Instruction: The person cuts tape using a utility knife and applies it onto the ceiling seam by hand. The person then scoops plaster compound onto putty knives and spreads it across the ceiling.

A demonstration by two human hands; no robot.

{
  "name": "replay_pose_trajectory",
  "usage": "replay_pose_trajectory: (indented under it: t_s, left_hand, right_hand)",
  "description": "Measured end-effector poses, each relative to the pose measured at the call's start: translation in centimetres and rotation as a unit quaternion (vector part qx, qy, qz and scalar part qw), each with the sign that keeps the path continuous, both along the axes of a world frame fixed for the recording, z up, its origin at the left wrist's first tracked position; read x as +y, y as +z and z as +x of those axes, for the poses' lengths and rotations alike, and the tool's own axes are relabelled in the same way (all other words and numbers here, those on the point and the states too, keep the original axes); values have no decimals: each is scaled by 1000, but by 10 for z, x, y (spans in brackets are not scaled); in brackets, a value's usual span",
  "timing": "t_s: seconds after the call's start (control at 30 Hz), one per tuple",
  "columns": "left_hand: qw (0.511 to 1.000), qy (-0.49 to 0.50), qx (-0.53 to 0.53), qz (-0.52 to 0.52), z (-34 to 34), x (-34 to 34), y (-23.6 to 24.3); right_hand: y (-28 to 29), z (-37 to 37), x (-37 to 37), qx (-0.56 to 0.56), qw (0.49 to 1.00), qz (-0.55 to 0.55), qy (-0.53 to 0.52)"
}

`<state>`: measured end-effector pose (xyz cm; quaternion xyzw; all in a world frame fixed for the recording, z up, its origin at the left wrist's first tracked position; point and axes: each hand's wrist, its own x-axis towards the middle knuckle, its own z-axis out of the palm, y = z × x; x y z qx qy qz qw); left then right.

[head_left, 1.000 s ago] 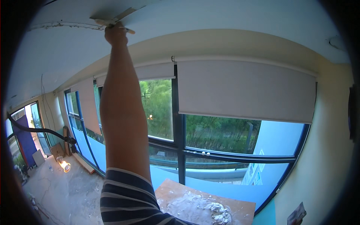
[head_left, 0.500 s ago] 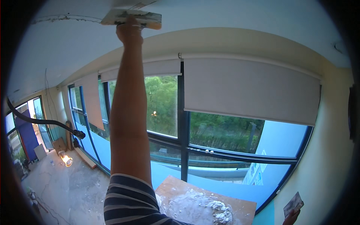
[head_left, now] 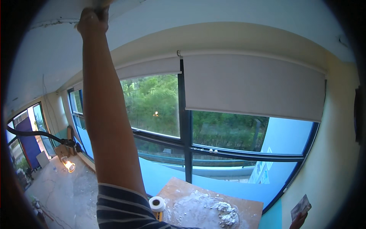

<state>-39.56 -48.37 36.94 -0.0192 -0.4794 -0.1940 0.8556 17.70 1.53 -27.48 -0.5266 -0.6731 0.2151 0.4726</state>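
Note:
My left arm reaches up to the ceiling (head_left: 160,9), and my left hand (head_left: 93,21) is closed on a plastering trowel (head_left: 102,3). Only a blurred part of that trowel shows, cut off by the picture's top edge. Beside the hand, a rough seam (head_left: 57,22) runs across the ceiling to the left. At the lower right, my right hand (head_left: 299,220) grips a flat, rectangular putty knife (head_left: 301,207) with a grey-smeared blade, held up near the wall. Below, a wooden board (head_left: 175,186) carries a lumpy heap of white filler (head_left: 227,214).
A roll of white tape (head_left: 157,204) lies at the board's left edge. Tall dark-framed windows (head_left: 186,152) with roller blinds (head_left: 251,87) stand ahead. On the left are a black hose-like arm (head_left: 38,133), a glowing lamp (head_left: 69,166) and a dusty floor (head_left: 72,194).
My left hand has moved left and up with the trowel, so most of the trowel has left the picture. The tape roll has come into sight. The right hand has hardly moved.

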Motion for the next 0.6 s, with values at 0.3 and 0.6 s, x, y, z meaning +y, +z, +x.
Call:
replay_pose_trajectory:
  t_s: [0.3,0.6]
  left_hand:
    - [996,-18,-22,-80,-125,-14,29]
    - [866,-498,4,42,-8,156,19]
  right_hand:
    - [-8,-11,6,9,999,-2,38]
    - [0,-4,-13,21,999,1,47]
